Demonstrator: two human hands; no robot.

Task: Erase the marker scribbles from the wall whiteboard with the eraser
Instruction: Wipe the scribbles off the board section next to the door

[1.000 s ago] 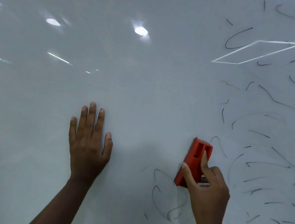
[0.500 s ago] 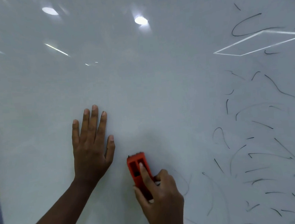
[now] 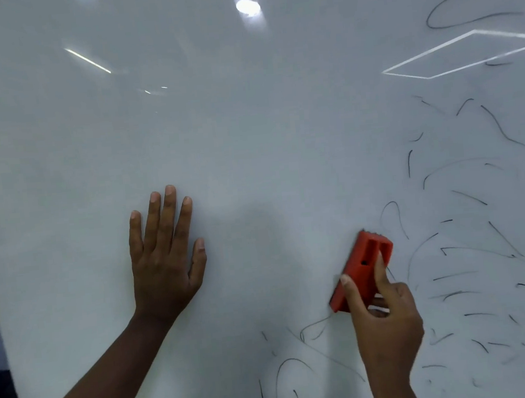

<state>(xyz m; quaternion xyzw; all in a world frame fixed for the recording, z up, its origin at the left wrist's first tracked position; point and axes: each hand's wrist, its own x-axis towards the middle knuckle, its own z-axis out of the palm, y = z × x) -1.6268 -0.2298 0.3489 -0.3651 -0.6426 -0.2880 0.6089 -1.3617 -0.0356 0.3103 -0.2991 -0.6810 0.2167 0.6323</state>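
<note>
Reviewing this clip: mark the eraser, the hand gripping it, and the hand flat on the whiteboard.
eraser [image 3: 361,269]: head view, on its red plastic back.
right hand [image 3: 388,324]: head view, back of the hand gripping the eraser.
left hand [image 3: 162,264]: head view, back of the hand, fingers straight on the board.

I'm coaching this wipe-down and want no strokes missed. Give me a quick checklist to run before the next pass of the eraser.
1. Right hand grips the orange eraser: ok.
2. Eraser lies against the whiteboard: ok, as far as the view shows.
3. Left hand rests flat on the board, away from the eraser: ok.
4. Scribbles right of the eraser gone: not ok.
5. Marks below the eraser gone: not ok.
6. Eraser pad clean: cannot tell.
</note>
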